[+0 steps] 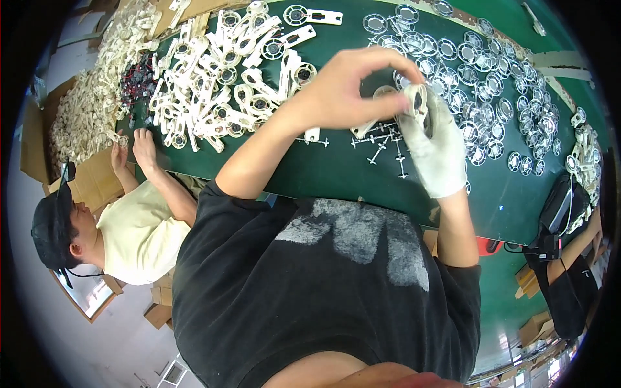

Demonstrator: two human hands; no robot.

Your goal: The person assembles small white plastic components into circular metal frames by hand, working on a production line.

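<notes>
In front of me, over the green table, my right hand [440, 152], in a white glove, is closed around a white plastic handheld fan housing [418, 107]. A dark part shows inside the housing. My bare left hand [356, 90] reaches across from the left, its curved thumb and index finger gripping the housing's upper end. Whatever else may be between those fingertips is hidden. Just below my hands lie several thin metallic rod-like pieces [391, 142]. Round silver-rimmed fan grilles [479, 97] spread over the table to the right of the glove.
White fan housings [226, 84] are heaped left of my hands, beside dark wired parts [137, 81]. Farther left, a person in a cap [139, 229] works by a cardboard box [39, 139] of white parts. A black bag [557, 200] and another person's arm [576, 249] are at the right.
</notes>
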